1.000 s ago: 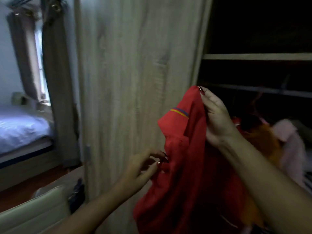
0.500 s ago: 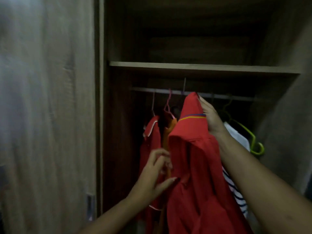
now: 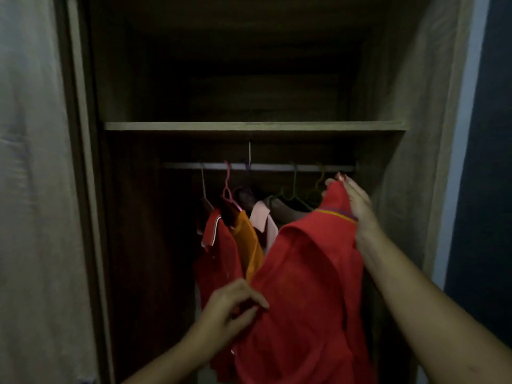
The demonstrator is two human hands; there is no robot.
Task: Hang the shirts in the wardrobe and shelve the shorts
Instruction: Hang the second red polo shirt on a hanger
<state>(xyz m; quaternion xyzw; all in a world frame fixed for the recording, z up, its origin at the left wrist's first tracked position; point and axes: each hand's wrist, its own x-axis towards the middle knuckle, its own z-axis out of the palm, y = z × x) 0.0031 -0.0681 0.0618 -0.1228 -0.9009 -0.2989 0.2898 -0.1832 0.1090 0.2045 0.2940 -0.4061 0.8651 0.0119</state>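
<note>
Red shirt [image 3: 304, 273] pinched by both hands, right hand [image 3: 356, 202] at top, left hand [image 3: 232, 303] lower

text: none legible | labels: none | brands: none | numbers: 0 readable | signs: none | scene dim, garment surfaces show no lettering that can be read
</note>
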